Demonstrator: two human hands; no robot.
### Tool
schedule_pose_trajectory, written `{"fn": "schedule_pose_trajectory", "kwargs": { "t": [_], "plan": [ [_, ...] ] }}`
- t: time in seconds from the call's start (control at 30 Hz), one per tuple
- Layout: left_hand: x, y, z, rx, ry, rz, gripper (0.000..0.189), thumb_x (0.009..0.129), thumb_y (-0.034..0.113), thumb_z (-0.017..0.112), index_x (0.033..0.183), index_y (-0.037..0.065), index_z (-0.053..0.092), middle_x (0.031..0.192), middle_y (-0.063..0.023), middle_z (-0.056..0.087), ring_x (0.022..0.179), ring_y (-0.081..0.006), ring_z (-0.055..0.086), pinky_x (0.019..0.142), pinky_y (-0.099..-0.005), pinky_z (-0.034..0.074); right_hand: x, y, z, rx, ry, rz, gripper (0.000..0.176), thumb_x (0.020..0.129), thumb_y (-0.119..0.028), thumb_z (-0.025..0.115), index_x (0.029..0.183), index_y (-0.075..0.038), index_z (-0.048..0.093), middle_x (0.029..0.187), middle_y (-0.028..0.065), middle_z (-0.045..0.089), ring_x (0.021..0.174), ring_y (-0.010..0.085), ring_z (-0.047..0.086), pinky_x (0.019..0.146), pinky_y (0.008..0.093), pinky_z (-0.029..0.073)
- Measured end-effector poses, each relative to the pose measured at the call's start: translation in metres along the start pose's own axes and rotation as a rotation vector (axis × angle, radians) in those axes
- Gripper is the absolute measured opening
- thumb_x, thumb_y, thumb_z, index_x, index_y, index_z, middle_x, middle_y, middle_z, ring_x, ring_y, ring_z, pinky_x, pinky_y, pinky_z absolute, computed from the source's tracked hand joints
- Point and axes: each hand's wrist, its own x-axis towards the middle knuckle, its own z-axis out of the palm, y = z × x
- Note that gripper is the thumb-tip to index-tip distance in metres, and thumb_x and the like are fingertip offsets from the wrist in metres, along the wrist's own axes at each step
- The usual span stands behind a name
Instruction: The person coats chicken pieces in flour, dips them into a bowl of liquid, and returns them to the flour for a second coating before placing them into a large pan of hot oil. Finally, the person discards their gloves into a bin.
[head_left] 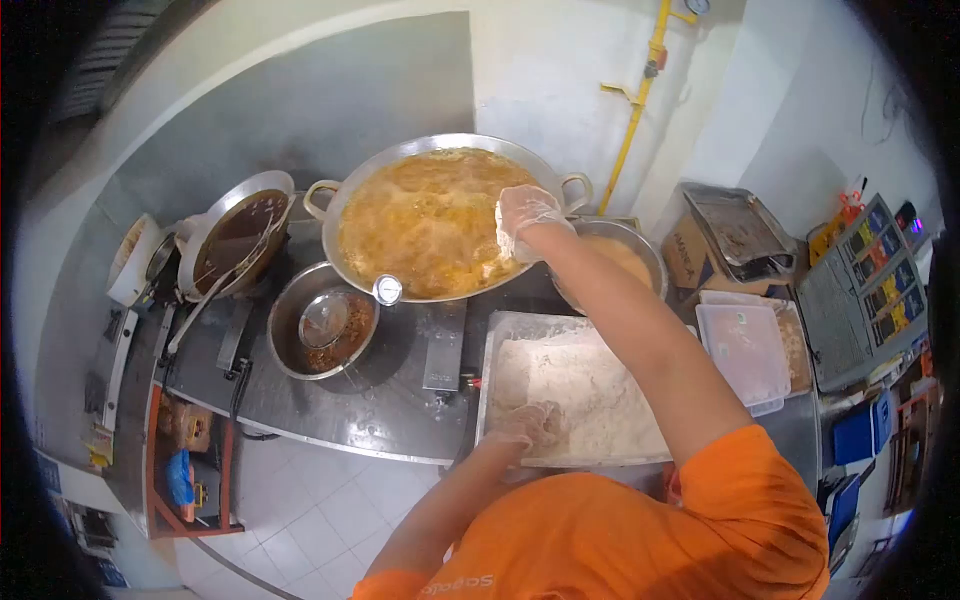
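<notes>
My right hand [528, 212], in a clear glove caked with flour, reaches over the right side of a large two-handled pan [335, 225] of bubbling yellow oil [430, 215]. Its fingers curl downward; a white floury mass shows at them, but what they hold I cannot make out. My left hand [530, 425], also gloved, rests in the left front part of a rectangular tray [487, 375] of white flour [605, 390]. The fingers of this hand lie spread on the flour, partly covered by it. A round dial thermometer [387, 289] sits at the pan's front rim.
Left of the pan stand a steel bowl [283, 345] with a strainer [325, 318] and a pot of dark liquid [240, 235] with a long-handled utensil. A bowl of pale batter [625, 258] is partly behind my right arm. Lidded plastic containers [745, 350] and a cardboard box [690, 250] stand right.
</notes>
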Motion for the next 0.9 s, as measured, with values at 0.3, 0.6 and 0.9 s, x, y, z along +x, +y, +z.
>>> {"fn": "schedule_pose_trajectory", "kwargs": {
  "t": [0.3, 0.6, 0.9],
  "plan": [
    [0.011, 0.014, 0.005, 0.045, 0.071, -0.261, 0.063, 0.075, 0.048, 0.072, 0.120, 0.006, 0.063, 0.108, -0.0209, 0.068, 0.103, -0.0316, 0.063, 0.091, -0.0391, 0.048, -0.169, 0.079, -0.048, 0.074, 0.369, -0.101, 0.027, 0.089, -0.028, 0.058, 0.088, -0.002, 0.066, 0.089, 0.0208, 0.068, 0.094, 0.0348, 0.068, 0.083, 0.0438, 0.053],
    [0.065, 0.011, 0.017, -0.850, -0.075, -0.823, 0.033, 0.081, 0.037, 0.072, 0.099, 0.010, 0.064, 0.073, -0.0030, 0.060, 0.060, -0.0162, 0.054, 0.055, -0.0337, 0.046, -0.312, 0.214, 0.275, 0.513, -0.160, 0.341, 0.059, 0.077, -0.042, 0.071, 0.114, 0.002, 0.060, 0.108, 0.0281, 0.065, 0.098, 0.0388, 0.065, 0.087, 0.0436, 0.050],
    [0.124, -0.029, 0.059, -0.286, 0.129, -0.171, 0.056, 0.072, 0.016, 0.078, 0.122, -0.002, 0.060, 0.087, -0.0103, 0.066, 0.075, -0.0206, 0.064, 0.067, -0.0341, 0.052, -0.304, 0.169, 0.198, 0.631, -0.018, 0.515, 0.064, 0.077, -0.038, 0.073, 0.121, 0.004, 0.056, 0.108, 0.0291, 0.065, 0.100, 0.0418, 0.063, 0.088, 0.0459, 0.050]
  ]
}}
